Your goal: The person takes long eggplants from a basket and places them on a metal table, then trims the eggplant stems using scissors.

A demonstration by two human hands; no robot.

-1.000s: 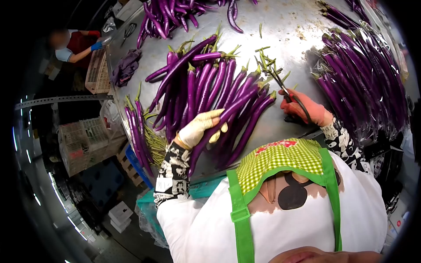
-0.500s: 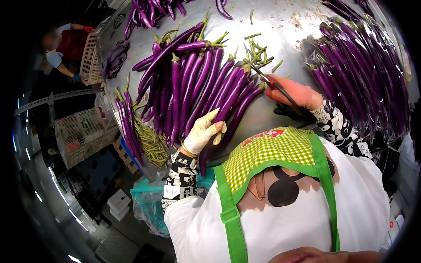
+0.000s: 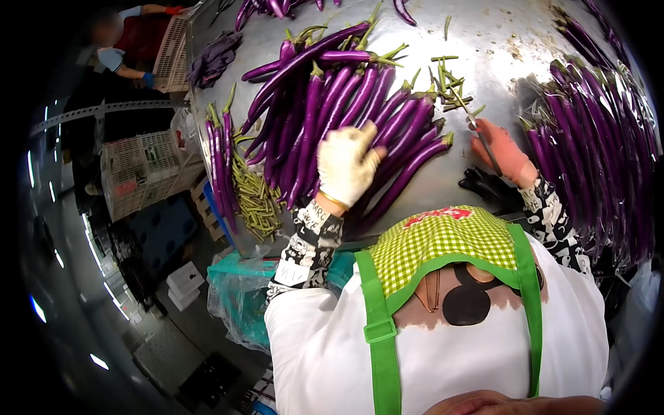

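Observation:
My left hand (image 3: 348, 164), in a cream-white glove, rests on the pile of long purple eggplants (image 3: 304, 138). Its fingers curl over an eggplant (image 3: 391, 124) and their tips are partly hidden. In my right hand (image 3: 503, 150), which wears a salmon-pink glove, is a pair of scissors (image 3: 467, 105); their blades point up and left, toward cut green stems (image 3: 443, 72). Several eggplants lie just right of my left hand with their stem ends toward the scissors.
Cut stems (image 3: 256, 197) and a few eggplants (image 3: 223, 159) lie at the table's left edge. Bagged eggplants (image 3: 588, 152) are on the right, a black glove (image 3: 487, 188) by my right wrist. A purple cloth (image 3: 214, 59), crates (image 3: 142, 173) and a co-worker (image 3: 128, 52) are at left.
My left hand has moved up from the lower ends of the eggplants onto the pile, its fingers now curled down. My right hand has drawn the scissors away from the eggplant stems. The view has shifted.

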